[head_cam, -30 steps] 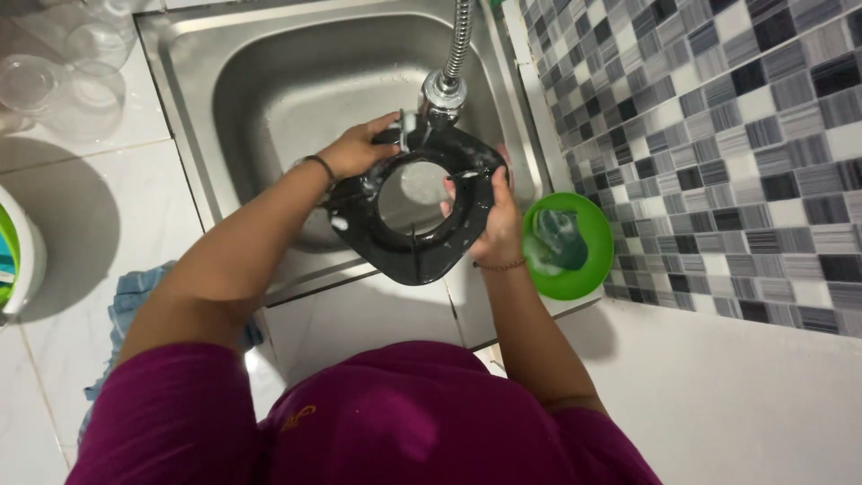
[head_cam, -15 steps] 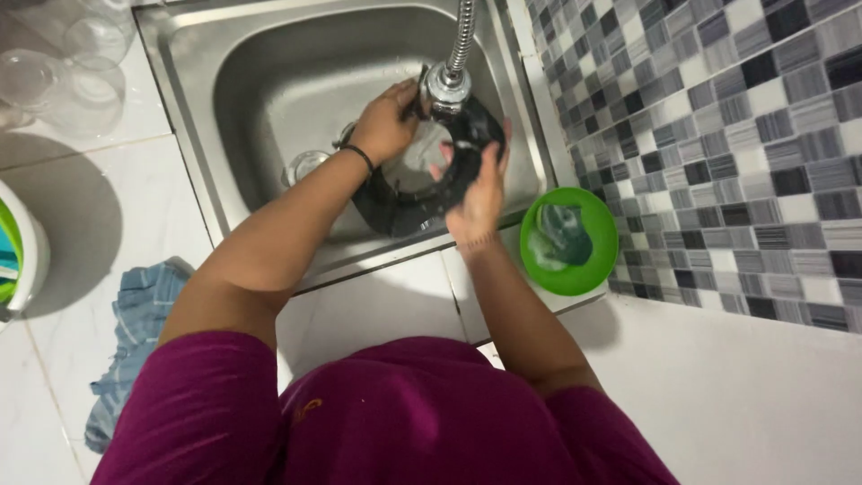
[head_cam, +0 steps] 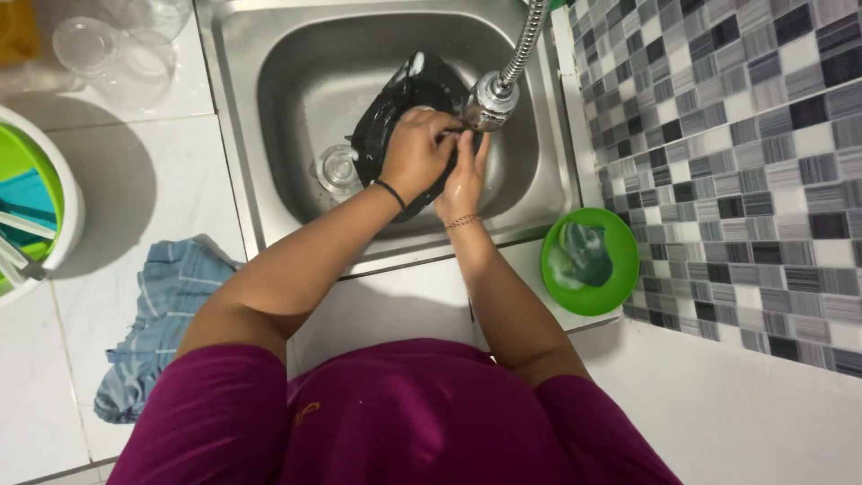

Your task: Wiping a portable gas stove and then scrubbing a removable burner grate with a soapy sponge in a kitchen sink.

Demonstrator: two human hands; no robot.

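Black ring-shaped plastic part (head_cam: 409, 99) stands tilted inside the steel sink (head_cam: 269, 117), directly beneath the tap head (head_cam: 489, 101); left hand (head_cam: 417, 153) clamped on its rim; right hand (head_cam: 465, 175) pressed against it, grip unclear; judged rigid, light, wet and slippery; hold by rim.

black part (head_cam: 409, 90) — perhaps half-hidden behind hands

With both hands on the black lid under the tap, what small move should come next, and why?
Probably turn the black lid a little under the tap head. The left hand covers its lower part and the right hand sits at its edge by the spout, so only one side faces the tap; the upper rim leans away toward the sink wall.
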